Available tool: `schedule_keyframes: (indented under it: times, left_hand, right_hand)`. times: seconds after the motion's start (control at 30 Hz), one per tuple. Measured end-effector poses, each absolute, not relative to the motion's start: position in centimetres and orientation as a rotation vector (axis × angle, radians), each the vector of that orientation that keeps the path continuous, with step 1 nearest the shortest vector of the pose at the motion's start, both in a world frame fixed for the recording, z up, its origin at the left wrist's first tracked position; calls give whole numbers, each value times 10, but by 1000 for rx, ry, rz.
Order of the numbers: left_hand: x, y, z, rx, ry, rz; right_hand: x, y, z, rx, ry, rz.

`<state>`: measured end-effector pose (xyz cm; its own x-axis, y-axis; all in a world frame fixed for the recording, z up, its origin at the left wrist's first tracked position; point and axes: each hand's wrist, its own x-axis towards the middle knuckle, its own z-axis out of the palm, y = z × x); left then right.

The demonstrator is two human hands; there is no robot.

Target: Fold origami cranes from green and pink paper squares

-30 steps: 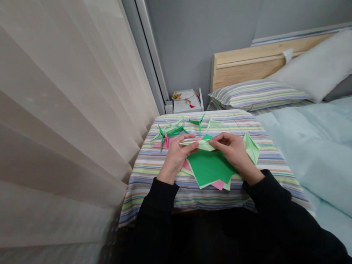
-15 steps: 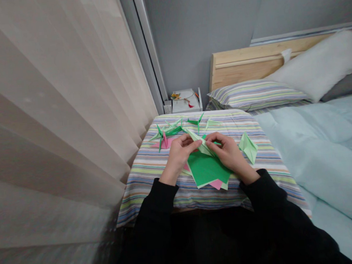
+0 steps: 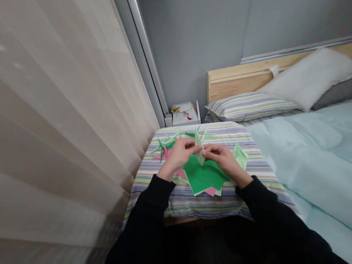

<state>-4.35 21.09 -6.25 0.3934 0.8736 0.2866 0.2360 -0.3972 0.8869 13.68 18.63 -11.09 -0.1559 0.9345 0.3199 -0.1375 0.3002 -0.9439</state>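
Head view: from over the person's shoulders, looking down at two bare hands close together.

Left hand [image 3: 178, 154]: fingers curled, thumb and fingertips pinching the left side of a folded pale green paper [image 3: 199, 149].

Right hand [image 3: 220, 159]: fingertips and thumb pinching that same paper from the other side, so the two hands nearly meet around it.

Folded paper: held between the hands, a narrow point standing upright above them, over the green sheet.

Under the hands: a green paper square [image 3: 202, 175] lying on a pink sheet [image 3: 211, 191], with the pink edge showing below it.

Right of the hands: a pale green folded paper [image 3: 240, 156] just beside the right wrist.

Left and ahead: green paper cranes [image 3: 166, 143] in a loose heap, partly on pink paper [image 3: 165, 152].

Beneath it all: a striped cushion [image 3: 201, 207].

Sleeves: black, on both forearms [image 3: 151, 202].

Around: a pale blue quilt [image 3: 317, 169] to the right, a striped pillow [image 3: 247, 106] and white pillow [image 3: 307, 80] ahead, a sheer curtain [image 3: 54, 118] to the left.
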Motion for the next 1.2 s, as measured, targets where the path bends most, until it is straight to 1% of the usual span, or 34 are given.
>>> schedule_keyframes:
  times: [0.17,0.27,0.33,0.43,0.6,0.7,0.87,1.0,1.07,1.1,1.2]
  left_hand:
    - [-41,221,-37,1791,785,960]
    - [-33,237,-29,1764,722,1040]
    - [-27,254,-27,1807,776,1139]
    - [-23,280,-31,1917,879,1262]
    - [-27,304,-46,1853,850,1254]
    - [-29,302,-57,1688,836,1331]
    - [-33,294,-71,1496,712,1195]
    - [-45,296,-66,1298,648,1241]
    - [-53,299,-62,1374,656,1168]
    - [-56,299,-60,1442,647,1072]
    - [-59,300,-62,1532,637,875]
  right_hand:
    - [145,189,-67,-933,-1439,1226]
    - [149,209,-46,-957,-1542,1079]
    - [150,228,-41,-960,-1597,967]
    - [149,255,-45,-948,-1644,865]
    - [147,275,-57,-954,-1663,652]
    - [145,273,-61,-963,-1609,622]
    - [145,268,-70,-970,-1633,614]
    - [147,266,-77,-1025,-1752,556]
    - [149,266,-77,-1027,-1822,487]
    - [149,265,-77,-1019,-1849,467]
    - [150,264,-75,-1004,-1916,482]
